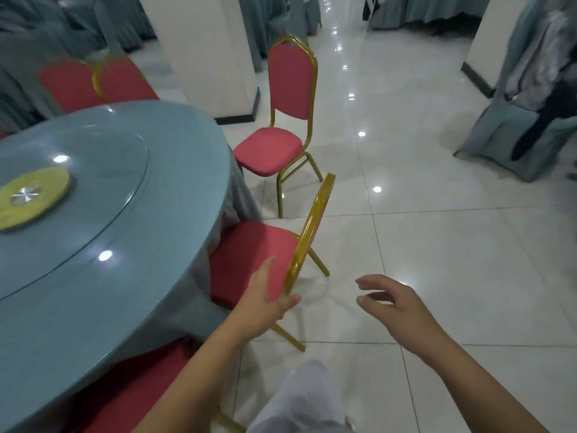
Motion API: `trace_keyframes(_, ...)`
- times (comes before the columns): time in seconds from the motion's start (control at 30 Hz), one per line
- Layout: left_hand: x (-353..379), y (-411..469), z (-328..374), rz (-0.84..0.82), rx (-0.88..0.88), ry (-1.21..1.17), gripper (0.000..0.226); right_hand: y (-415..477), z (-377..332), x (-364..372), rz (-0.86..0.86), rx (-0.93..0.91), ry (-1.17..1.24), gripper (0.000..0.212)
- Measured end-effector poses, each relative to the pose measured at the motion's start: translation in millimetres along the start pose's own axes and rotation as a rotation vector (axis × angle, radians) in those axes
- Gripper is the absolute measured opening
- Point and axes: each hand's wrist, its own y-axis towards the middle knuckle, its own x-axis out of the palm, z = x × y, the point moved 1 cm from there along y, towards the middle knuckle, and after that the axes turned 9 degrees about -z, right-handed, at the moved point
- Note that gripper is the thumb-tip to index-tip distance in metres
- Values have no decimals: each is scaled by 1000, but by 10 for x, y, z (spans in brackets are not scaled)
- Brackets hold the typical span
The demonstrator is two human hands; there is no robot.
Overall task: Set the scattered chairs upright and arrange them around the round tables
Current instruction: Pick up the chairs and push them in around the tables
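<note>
A round table (103, 232) with a blue cloth fills the left. A red chair with a gold frame (249, 257) stands upright against its edge, backrest toward me. My left hand (268, 295) is at the lower end of that backrest's gold frame, fingers straight along the inner side and thumb under the rail. My right hand (387, 298) hovers in the air to the right of the chair, fingers loosely curled, holding nothing. A second red chair (281, 120) stands upright farther off, a little apart from the table. Another red seat (134, 392) is tucked under the table near me.
Two more red chairs (93, 82) stand at the table's far side. A white pillar (203, 54) rises behind the table and another (487, 39) at the right. A covered chair with draped clothing (524, 120) is at the right. Glossy white tiles (437, 245) stretch ahead.
</note>
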Motion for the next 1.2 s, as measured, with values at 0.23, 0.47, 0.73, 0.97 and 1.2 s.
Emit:
trace_keyframes(0.23,18,1087,235,34,-204,2,97,1200,-283,-642,-165,-27,-181,30)
trace_keyframes(0.47,167,1862,471,111,-291,201,45,2435,-602,-1149,-329,-31,-446,43)
trace_keyframes(0.73,211,1923,483,78,-333,212,68,3668,-889,-1170,-588,-318,-1064,73)
trace_keyframes(0.97,589,1728,558,555,-564,-51,37,4334,-780,-967,-886,-532,-1282,14)
trace_keyframes(1.2,806,1916,831,787,-990,-22,25,4575,-693,-969,-1060,-661,-1235,12)
